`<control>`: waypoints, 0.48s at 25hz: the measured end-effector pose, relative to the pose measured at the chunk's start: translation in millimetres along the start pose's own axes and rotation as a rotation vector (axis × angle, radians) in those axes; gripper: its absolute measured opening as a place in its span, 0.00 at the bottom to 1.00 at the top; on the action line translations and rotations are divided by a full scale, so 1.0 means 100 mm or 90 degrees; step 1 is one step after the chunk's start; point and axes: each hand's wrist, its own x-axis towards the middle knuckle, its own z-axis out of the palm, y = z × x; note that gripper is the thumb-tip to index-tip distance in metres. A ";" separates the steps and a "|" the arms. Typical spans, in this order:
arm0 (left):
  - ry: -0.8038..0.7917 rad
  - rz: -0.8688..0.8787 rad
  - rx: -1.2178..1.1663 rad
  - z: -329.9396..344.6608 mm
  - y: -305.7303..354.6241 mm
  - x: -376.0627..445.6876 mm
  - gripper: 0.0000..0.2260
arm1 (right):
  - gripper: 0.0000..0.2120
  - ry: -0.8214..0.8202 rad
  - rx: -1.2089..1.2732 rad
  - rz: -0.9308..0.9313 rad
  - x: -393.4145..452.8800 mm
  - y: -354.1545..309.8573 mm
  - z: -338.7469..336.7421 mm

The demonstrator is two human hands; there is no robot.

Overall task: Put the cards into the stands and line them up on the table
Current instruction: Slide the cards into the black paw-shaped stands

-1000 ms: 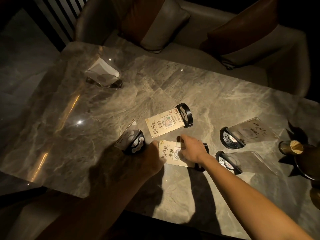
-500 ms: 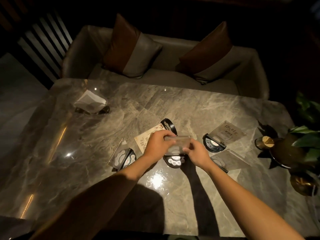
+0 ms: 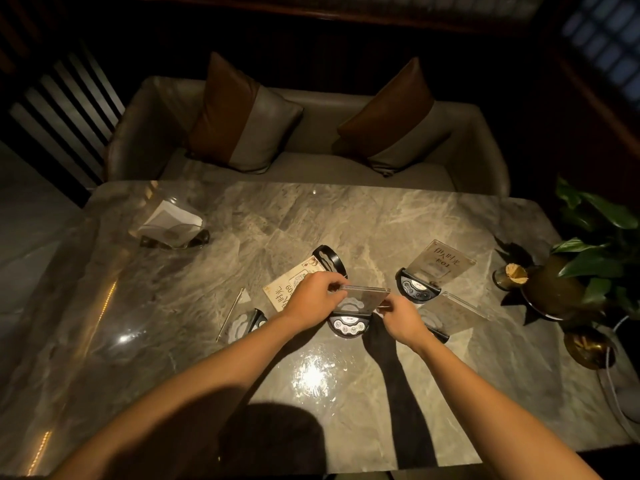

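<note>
**Head view: both hands pinch a clear stand upright at the middle of the surface**

Head camera looks down on the held stand (image 3: 360,306), a clear panel rising from a black half-round base with pale buttons, set near the middle of the marble surface (image 3: 398,223). The left hand (image 3: 313,299) pinches the panel's upper left corner and the right hand (image 3: 403,315) its right edge, fingers of both closed narrow on the panel.

Judging by its look, the panel is stiff, thin acrylic: light, slick and glossy, likely to show smears and to chip or crack if twisted. Edges and corners seem the sensible places to hold it, with the base as the steadier, heavier part to press down on.

Just behind the left hand lies a printed card (image 3: 289,289) flat on the surface, touching a second black base (image 3: 329,259). To the left another stand (image 3: 247,322) lies tipped over; to the right a stand with lettering (image 3: 433,271) lies back, and one more clear stand (image 3: 453,311) lies just beside the right hand. A napkin holder (image 3: 171,226) sits far left, a potted plant (image 3: 588,265) far right.

Whether a card already sits inside the held panel cannot be told; glare and dim light blur it, and the hands hide its lower corners.
</note>
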 end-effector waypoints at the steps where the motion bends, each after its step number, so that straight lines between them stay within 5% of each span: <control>1: -0.023 -0.006 0.004 -0.06 -0.01 0.01 0.08 | 0.26 0.004 0.013 0.003 0.00 0.01 -0.04; 5: -0.104 -0.059 0.014 -0.33 -0.08 0.20 0.15 | 0.21 0.048 0.101 0.051 0.09 -0.08 -0.31; 8: -0.064 -0.109 0.056 -0.46 -0.10 0.42 0.18 | 0.17 0.054 0.176 0.043 0.26 -0.31 -0.56; 12: -0.024 -0.179 0.111 -0.42 -0.24 0.72 0.36 | 0.23 0.004 0.026 -0.103 0.53 -0.79 -0.77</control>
